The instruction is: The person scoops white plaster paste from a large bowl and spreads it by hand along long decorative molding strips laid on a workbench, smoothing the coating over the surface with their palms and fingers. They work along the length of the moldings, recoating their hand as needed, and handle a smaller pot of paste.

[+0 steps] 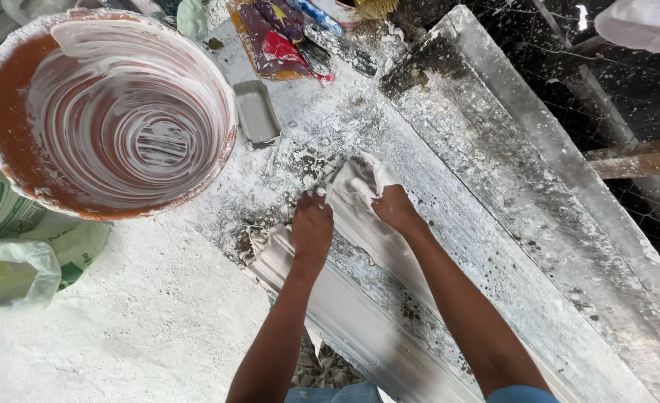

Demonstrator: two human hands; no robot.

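Plaster moulding point(360, 246) pressed under left hand point(312, 227) and right hand point(396, 209).

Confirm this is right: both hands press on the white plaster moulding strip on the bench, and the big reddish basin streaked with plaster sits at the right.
Not quite. The head view shows the reddish basin at the left. The left hand and right hand do press on the moulding strip.

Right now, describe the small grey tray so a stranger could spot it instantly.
Find the big round basin, reddish-brown and smeared with white swirls, at the upper left. Just off its right rim, on the plaster-spattered bench, lies the small grey tray. It is the only plain rectangular dish there, shallow and empty, unlike the colourful wrappers above it.
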